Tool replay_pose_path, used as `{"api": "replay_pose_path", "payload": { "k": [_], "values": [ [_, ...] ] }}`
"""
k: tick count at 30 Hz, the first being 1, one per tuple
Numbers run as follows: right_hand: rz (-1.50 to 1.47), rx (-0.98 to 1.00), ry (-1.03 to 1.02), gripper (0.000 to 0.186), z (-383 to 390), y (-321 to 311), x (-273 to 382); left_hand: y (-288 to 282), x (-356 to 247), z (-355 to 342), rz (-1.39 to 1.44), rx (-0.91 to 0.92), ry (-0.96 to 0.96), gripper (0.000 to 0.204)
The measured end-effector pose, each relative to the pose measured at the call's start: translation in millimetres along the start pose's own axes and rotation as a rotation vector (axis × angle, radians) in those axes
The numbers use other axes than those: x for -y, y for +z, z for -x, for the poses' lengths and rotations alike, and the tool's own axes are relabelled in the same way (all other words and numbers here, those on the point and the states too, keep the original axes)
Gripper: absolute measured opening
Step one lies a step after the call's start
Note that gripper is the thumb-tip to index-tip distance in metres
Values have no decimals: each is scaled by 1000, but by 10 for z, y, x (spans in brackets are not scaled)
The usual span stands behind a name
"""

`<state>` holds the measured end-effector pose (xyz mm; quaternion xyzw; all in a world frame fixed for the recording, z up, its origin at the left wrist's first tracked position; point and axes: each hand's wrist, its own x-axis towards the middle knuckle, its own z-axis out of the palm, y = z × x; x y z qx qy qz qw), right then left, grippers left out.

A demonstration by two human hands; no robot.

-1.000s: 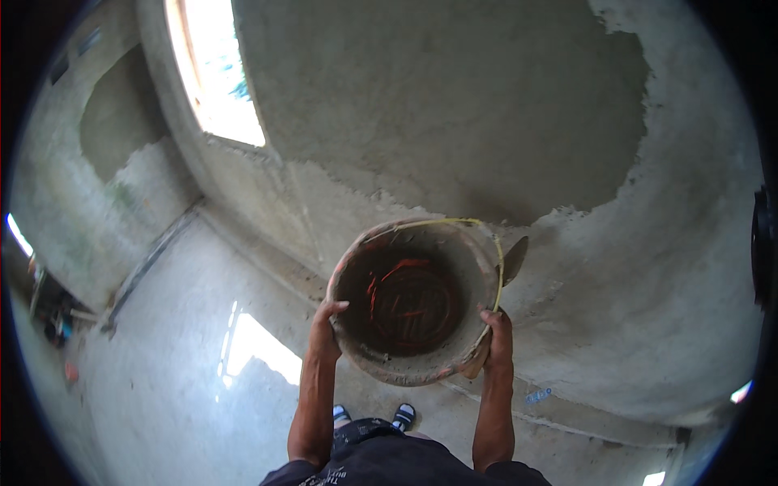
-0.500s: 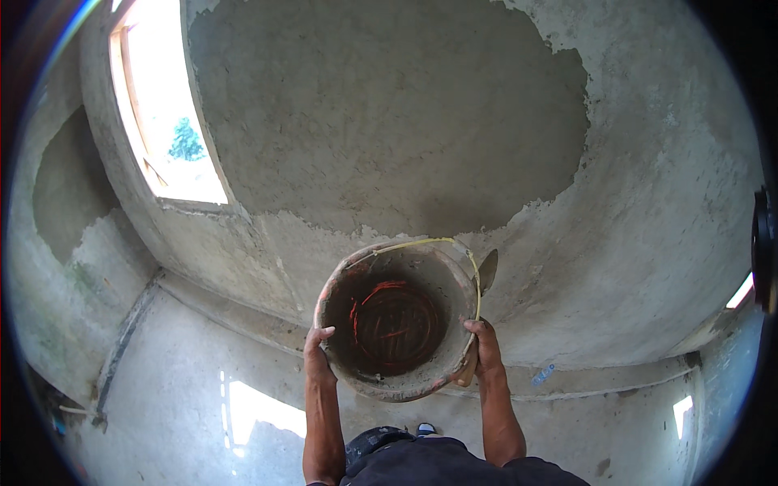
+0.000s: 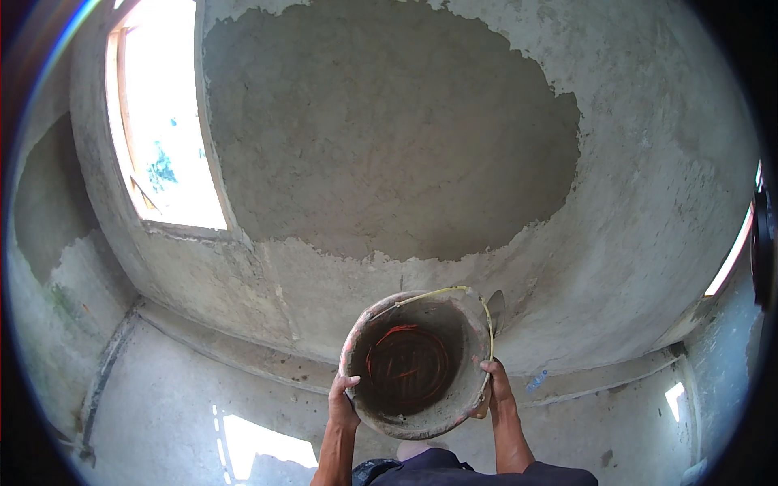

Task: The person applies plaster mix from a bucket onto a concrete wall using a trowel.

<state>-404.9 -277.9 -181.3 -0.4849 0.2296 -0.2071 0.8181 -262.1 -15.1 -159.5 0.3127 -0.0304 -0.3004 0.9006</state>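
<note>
A round mortar bucket (image 3: 470, 348) hangs tilted before my body, its mouth facing me. Dried grey mortar coats its inside, and reddish scrape marks show on the bottom. My left hand (image 3: 344, 398) is closed on the left rim, thumb over the edge. On the opposite side my right hand (image 3: 500, 383) grips the rim next to the yellowish bail handle (image 3: 489, 320). A trowel (image 3: 498, 306) lies along the bucket's outer right side, its blade past the rim and its wooden handle below my right hand. Whether those fingers also hold it is hidden.
Ahead stands a grey wall with a large darker patch of damp-looking plaster (image 3: 389, 138). At the left is a window opening (image 3: 166, 121) with a wooden frame. A plastic bottle (image 3: 536, 381) lies near the wall's foot. Sunlight falls on the concrete floor (image 3: 162, 381).
The bucket, with both hands still on its rim, now sits lower and slightly further right in the picture. The view has tilted up, so more of the wall shows.
</note>
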Motion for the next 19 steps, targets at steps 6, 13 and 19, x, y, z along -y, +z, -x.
{"api": "replay_pose_path", "payload": {
  "k": [6,13,19],
  "values": [
    [-45,3,85,65,-98,215,-124,-178,-194,-157,-59,5,39,68],
    [61,38,170,64,-380,583,-290,-502,-392,-203,-140,-113,149,63],
    [93,184,245,66,-965,1066,-685,-684,-872,-168,-148,-213,225,63]
  ]
}}
